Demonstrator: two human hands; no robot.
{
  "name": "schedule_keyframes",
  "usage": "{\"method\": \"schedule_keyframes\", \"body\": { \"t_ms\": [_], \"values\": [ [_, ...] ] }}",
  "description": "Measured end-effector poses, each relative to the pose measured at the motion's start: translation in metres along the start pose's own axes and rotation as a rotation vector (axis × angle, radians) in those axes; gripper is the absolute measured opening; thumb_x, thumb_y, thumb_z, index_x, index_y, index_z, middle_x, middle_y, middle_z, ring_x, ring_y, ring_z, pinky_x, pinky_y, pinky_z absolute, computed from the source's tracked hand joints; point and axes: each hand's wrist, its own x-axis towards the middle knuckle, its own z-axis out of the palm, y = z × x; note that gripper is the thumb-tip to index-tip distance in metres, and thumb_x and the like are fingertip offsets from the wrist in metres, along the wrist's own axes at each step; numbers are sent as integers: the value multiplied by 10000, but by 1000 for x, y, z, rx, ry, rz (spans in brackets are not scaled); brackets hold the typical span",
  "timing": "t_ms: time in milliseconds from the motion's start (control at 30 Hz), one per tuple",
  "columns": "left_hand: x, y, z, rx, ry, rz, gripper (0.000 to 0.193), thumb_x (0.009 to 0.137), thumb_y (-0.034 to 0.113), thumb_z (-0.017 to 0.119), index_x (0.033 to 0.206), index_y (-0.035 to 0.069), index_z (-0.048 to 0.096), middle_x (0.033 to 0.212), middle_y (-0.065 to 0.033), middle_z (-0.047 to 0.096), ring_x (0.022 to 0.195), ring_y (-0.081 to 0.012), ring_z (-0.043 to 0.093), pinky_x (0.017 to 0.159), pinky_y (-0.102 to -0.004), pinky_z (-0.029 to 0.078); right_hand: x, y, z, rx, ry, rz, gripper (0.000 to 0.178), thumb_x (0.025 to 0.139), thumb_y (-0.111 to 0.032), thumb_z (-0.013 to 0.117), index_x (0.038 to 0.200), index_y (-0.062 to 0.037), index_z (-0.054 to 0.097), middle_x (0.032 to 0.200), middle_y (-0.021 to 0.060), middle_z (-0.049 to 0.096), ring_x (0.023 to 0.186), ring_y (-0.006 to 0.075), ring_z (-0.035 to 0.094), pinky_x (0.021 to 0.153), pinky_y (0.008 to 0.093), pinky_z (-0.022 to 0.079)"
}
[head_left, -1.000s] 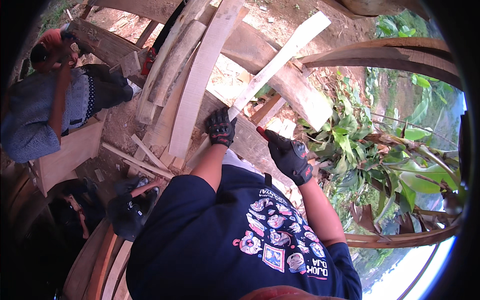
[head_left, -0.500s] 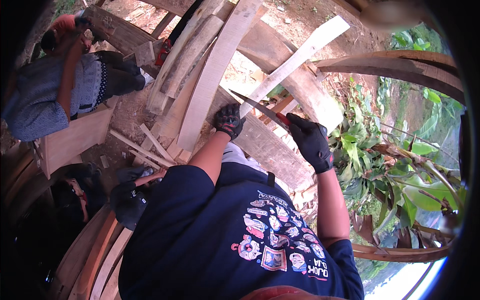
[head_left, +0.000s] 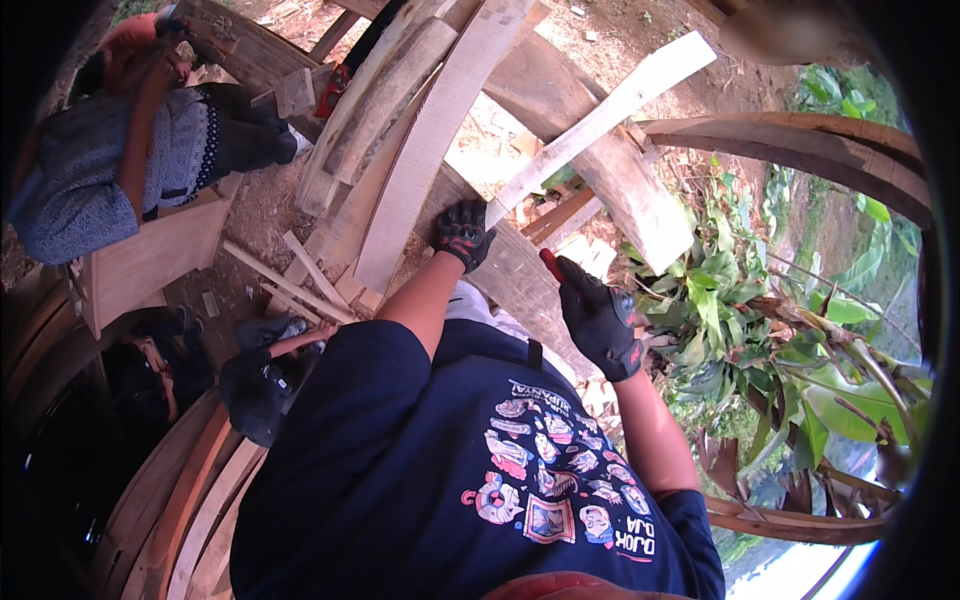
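Observation:
My left hand (head_left: 463,236), in a black glove, is closed at the near end of a pale wooden strip (head_left: 610,115) and rests on a broad weathered plank (head_left: 520,275). The strip slants away to the far right across another thick board. To the right of the plank, my right hand (head_left: 597,318), also gloved in black, is wrapped round the red handle of a handsaw (head_left: 549,262). The saw's blade cannot be made out at this moment.
Long curved boards (head_left: 440,140) are stacked beyond my left hand. Leafy plants (head_left: 710,290) and curved beams (head_left: 790,140) lie to the right. Co-workers are at the left, one in a grey patterned top (head_left: 100,180). Thin offcuts (head_left: 290,285) litter the ground.
My right hand has drawn back toward me with the saw. Its dark pointed blade, visible earlier beside the strip, no longer shows. My left hand stays at the strip's end.

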Motion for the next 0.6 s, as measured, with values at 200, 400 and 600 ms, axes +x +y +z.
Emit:
{"method": "schedule_keyframes", "body": {
  "t_ms": [200,400,600],
  "values": [
    [10,-1,-21,-75,-24,30,738,970,472,734,1560,118,468,1491,-198,534,1399,-403,528,1158,-590,423,31,5,26,39,73,25,419,1057,-157,600,1463,-202,695,1157,181,803,866,371,785,803,448,619],
    [1,2,-18,-67,-63,-1,755,958,452,757,1570,131,453,1532,-178,506,1436,-398,494,1182,-642,393,-3,18,25,-83,20,-54,475,1071,-170,560,1542,-194,615,1131,216,795,875,394,781,791,481,615],
    [1,2,-10,-55,-20,25,737,951,471,755,1548,146,468,1510,-180,524,1400,-393,527,1161,-622,404,18,17,26,-41,45,59,415,1053,-152,568,1449,-154,693,1177,200,794,989,403,785,880,477,619]
  ]
}}
